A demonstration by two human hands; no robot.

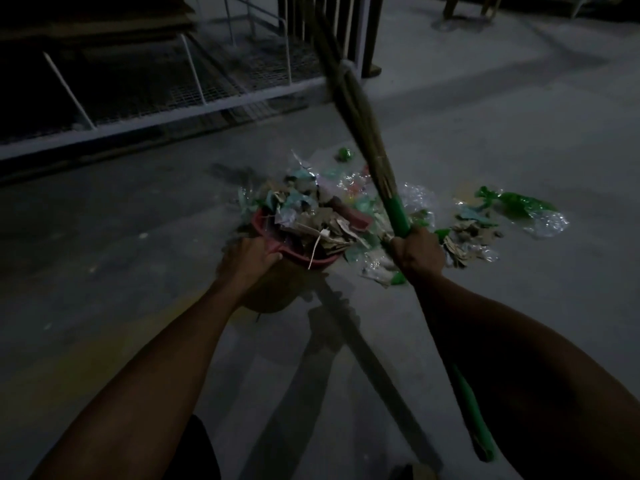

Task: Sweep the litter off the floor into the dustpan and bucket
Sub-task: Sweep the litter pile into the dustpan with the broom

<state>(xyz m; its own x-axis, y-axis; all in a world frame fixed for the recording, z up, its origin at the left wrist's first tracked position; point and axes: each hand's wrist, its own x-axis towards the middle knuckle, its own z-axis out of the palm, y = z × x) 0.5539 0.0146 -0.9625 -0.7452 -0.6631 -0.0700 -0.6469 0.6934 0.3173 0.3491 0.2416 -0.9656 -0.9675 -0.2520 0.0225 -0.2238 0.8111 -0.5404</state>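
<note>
Head view: a dim grey floor [138, 237] is seen, with a white wire rack [145, 88] at upper left. A red dustpan [273, 249] full of litter [311, 216] is gripped by the left hand [247, 259] mid-frame. A green-handled broom [398, 216] is clenched by the right hand [417, 252]. More litter lies to the right.

a dim grey concrete floor [485, 140] fills the scene. at the far left stands a white-framed wire-mesh rack [166, 88], dark behind. dark upright bars [349, 26] rise at the far centre, and wooden furniture legs [450, 6] show far right.
</note>
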